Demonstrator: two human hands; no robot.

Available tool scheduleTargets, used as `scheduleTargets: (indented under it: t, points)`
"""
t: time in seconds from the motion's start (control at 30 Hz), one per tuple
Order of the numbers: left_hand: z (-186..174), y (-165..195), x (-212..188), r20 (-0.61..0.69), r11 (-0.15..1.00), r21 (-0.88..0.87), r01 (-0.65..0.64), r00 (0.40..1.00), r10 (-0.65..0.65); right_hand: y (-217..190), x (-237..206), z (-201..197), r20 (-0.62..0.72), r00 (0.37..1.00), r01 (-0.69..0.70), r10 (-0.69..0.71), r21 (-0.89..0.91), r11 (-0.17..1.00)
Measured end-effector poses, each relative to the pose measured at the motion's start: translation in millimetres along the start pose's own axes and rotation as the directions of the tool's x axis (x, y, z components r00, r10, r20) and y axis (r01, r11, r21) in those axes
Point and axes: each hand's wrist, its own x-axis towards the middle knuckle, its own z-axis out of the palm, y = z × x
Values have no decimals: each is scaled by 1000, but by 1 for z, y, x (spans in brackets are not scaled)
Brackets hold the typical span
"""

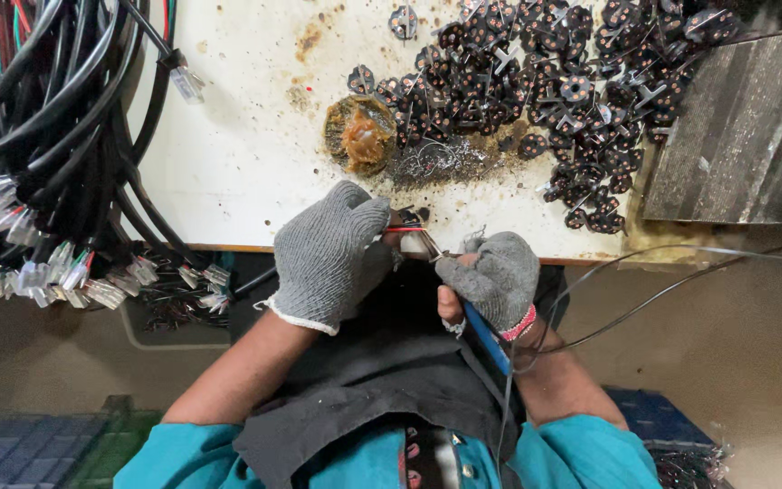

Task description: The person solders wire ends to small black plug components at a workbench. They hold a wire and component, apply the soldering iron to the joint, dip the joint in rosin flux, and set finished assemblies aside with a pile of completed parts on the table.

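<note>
A top-down view from a head camera is given, over a stained white worktop [246, 136]. Two hands in grey knitted gloves are seen at the near edge of it. The left hand [329, 255] is closed around a small black part with red wires [406, 227], which is held just past the worktop's near edge, between the two hands. The right hand [492, 279] is clamped on a blue-handled soldering iron [486, 337], whose thin metal tip is brought up to the part from the right. Whether tip and part actually touch cannot be told.

For this step to be done well, the part would best be held steady and the tip kept on the joint only briefly, with the gloved fingers [368, 217] kept clear of the hot metal.

Just beyond the hands, a small round tin of amber flux [359, 134] is seen on the worktop, with a scatter of metal scraps [436, 161] beside it. Further back and to the right, a large heap of black round parts [554, 81] is spread. A grey ridged block [744, 127] lies at the far right. At the left, a thick bundle of black cables [38, 109] with clear connectors [65, 272] hangs over the edge. The iron's thin cord [644, 299] loops out to the right, near the forearm, where it could be snagged.
</note>
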Motion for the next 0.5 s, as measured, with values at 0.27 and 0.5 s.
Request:
scheduleTargets:
  t: [0.27,0.5]
  points:
    - [-4,0,0,-11,999,-40,-29,1000,29,2,-7,1,98,988,-118,123,-56,991]
    - [-3,-1,0,-12,998,-57,-32,999,32,-9,19,-9,184,924,-354,336,78,932]
